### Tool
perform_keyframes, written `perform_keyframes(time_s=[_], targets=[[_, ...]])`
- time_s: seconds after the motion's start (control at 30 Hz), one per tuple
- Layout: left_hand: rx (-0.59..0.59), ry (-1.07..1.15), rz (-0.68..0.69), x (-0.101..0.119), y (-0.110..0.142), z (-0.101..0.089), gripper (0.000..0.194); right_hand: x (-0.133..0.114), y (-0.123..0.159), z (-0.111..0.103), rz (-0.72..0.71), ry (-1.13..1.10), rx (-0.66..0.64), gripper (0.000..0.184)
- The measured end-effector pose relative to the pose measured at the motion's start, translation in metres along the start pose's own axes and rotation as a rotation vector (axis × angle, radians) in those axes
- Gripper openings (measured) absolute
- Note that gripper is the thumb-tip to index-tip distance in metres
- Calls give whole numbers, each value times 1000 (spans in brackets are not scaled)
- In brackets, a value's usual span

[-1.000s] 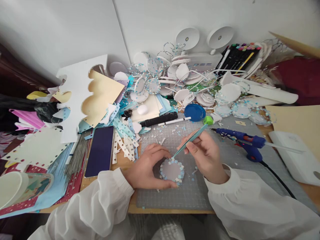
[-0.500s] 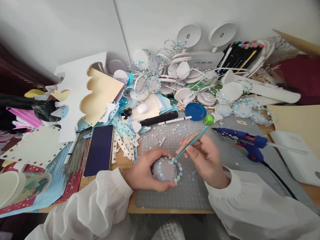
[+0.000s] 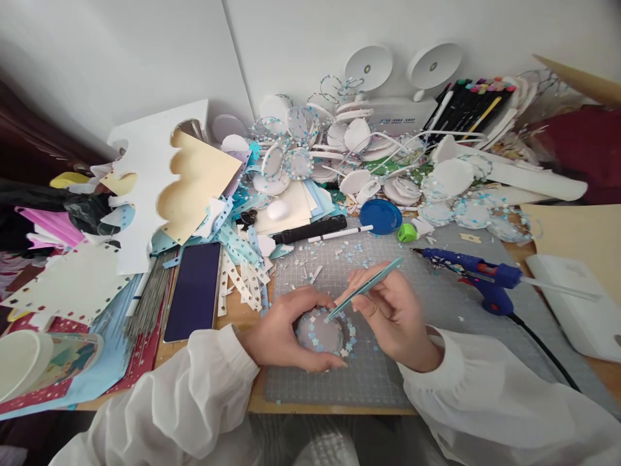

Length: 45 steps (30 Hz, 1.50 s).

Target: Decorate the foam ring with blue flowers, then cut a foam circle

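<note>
My left hand (image 3: 281,333) curls around a small grey paper disc (image 3: 321,332) rimmed with tiny blue and white paper flowers, holding it on the grey cutting mat (image 3: 383,382). My right hand (image 3: 392,314) pinches teal tweezers (image 3: 365,287) like a pen. The tweezer tips touch the disc's upper rim. Both wrists are in white sleeves.
A blue glue gun (image 3: 478,275) lies on the mat to the right, its cord running toward me. A dark phone (image 3: 194,291) lies left of the mat. Behind are a black marker (image 3: 310,230), a blue lid (image 3: 380,215), piles of paper discs and punched strips, and a white box (image 3: 577,304) at right.
The disc has been drawn slightly left and up under my left hand. The tweezers have lowered and flattened, their tips shifting left along the disc's rim.
</note>
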<state>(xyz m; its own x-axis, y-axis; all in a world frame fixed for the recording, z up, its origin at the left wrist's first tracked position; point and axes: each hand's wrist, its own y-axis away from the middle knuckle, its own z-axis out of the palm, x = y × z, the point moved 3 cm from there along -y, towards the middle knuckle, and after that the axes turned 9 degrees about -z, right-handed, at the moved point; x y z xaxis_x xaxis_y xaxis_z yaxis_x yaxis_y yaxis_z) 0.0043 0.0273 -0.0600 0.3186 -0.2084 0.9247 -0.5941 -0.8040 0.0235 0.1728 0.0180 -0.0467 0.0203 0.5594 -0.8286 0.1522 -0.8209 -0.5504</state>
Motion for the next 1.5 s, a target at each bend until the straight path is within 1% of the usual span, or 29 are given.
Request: perform_keyframes(time_s=[0.33,0.53,0.6,0.7,0.77,0.83,0.93,1.03,1.17,1.3,1.4,1.5], targets=[[9,-5,1,-1,1,0,61,2,2,0,-27,9,-33,10],[-20,19,-20,0,0,-1,59,0,0,-4,-52,-26,44,13],[-31,58,-46,-1,1,-1,60,-2,-1,-4,-74,-62,50,12],[-58,170,-104,-5,2,-2,59,-7,-4,-2,-148,-85,26,13],[-89,265,-129,-8,2,-2,57,-9,-4,-2,-198,-84,14,18],[-107,349,-136,-9,2,-2,55,-10,-3,-3,-236,-76,5,24],[-119,419,-134,-9,1,-3,53,-9,-1,-4,-288,-35,-35,31],[-120,447,-160,-8,1,-3,55,-9,0,-4,-335,30,-81,36],[-117,468,-200,-7,0,-3,58,-13,-2,-3,-410,82,-104,35],[-129,488,-186,-4,-1,-3,55,-18,-7,-3,-490,140,-154,35],[-129,487,-196,-3,-1,-3,54,-20,-8,-3,-514,192,-206,35],[-141,470,-223,-3,-1,-3,56,-21,-9,-4,-513,216,-227,33]])
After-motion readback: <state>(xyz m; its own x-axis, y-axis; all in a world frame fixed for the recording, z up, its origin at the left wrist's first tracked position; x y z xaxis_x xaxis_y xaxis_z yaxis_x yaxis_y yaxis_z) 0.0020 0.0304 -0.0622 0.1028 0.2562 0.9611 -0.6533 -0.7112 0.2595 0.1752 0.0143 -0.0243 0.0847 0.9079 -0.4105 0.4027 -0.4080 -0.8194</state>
